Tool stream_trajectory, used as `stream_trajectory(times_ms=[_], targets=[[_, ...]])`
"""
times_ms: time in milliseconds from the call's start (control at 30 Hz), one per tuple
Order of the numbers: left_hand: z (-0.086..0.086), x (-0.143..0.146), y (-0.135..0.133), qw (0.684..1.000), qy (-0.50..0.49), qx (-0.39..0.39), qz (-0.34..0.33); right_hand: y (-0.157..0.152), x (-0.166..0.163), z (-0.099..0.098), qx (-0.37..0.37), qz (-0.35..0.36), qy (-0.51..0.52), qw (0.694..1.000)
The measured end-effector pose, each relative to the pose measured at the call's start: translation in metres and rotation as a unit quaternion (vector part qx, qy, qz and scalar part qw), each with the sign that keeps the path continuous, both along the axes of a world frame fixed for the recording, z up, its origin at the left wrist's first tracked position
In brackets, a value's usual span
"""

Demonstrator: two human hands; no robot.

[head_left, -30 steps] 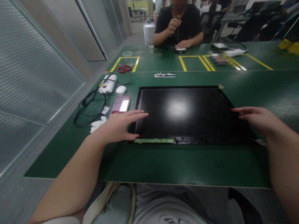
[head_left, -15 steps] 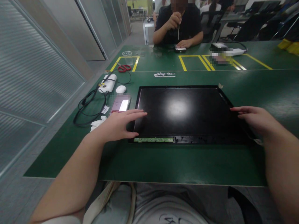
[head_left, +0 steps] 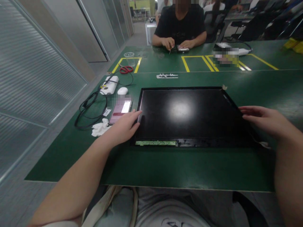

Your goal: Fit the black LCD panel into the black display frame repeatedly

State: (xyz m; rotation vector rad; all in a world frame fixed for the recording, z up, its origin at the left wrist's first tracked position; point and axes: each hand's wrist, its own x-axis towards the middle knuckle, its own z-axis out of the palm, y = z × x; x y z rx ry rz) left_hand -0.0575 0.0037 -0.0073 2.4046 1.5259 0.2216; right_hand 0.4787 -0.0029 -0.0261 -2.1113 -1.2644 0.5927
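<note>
A black flat display panel [head_left: 180,113] lies face up on the green table, a glare spot near its middle. A green circuit board strip [head_left: 155,143] runs along the left part of its near edge. At the panel's left edge, my left hand [head_left: 125,126] has its fingers stretched and its thumb apart, the fingertips on or just over the frame. My right hand [head_left: 262,118] is by the right edge, fingers extended, fingertips close to the frame; whether they touch it I cannot tell. Neither hand is wrapped around anything.
Left of the panel are a phone [head_left: 120,109], crumpled white tissue [head_left: 100,127], a white oval object [head_left: 122,91], a white box [head_left: 110,85], a black cable [head_left: 91,108] and red-handled scissors [head_left: 126,69]. White pieces [head_left: 167,76] lie beyond the panel. Across sits a person [head_left: 180,28].
My left hand has drawn back left from over the panel to its edge. My right hand has shifted slightly right. The person opposite has lowered a hand to the table.
</note>
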Motion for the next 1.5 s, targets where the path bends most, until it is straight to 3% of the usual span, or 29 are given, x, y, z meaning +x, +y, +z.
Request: stream_trajectory(times_ms=[200, 333, 400, 567, 733, 900, 1200, 1500], targets=[[-0.004, 0.007, -0.003, 0.998, -0.050, -0.016, 0.024, -0.004, -0.004, 0.010, -0.004, -0.014, 0.037, 0.999], [-0.003, 0.011, -0.004, 0.979, -0.164, -0.048, 0.115, -0.007, -0.014, 0.016, 0.011, -0.055, 0.081, 0.995], [-0.003, 0.014, -0.004, 0.945, -0.272, -0.082, 0.163, -0.008, -0.016, 0.018, 0.019, -0.066, 0.106, 0.992], [0.006, 0.027, -0.004, 0.813, -0.513, -0.150, 0.231, -0.007, -0.014, 0.016, 0.035, -0.063, 0.135, 0.988], [0.021, 0.038, -0.006, 0.715, -0.602, -0.151, 0.322, -0.007, -0.019, 0.018, 0.033, -0.071, 0.133, 0.988], [0.025, 0.044, -0.006, 0.658, -0.635, -0.172, 0.366, -0.009, -0.026, 0.023, 0.026, -0.085, 0.131, 0.987], [0.025, 0.042, -0.004, 0.628, -0.642, -0.222, 0.380, -0.005, -0.016, 0.015, 0.018, -0.063, 0.114, 0.991], [0.024, 0.041, -0.005, 0.648, -0.623, -0.225, 0.377, -0.006, -0.017, 0.016, 0.027, -0.058, 0.119, 0.991]])
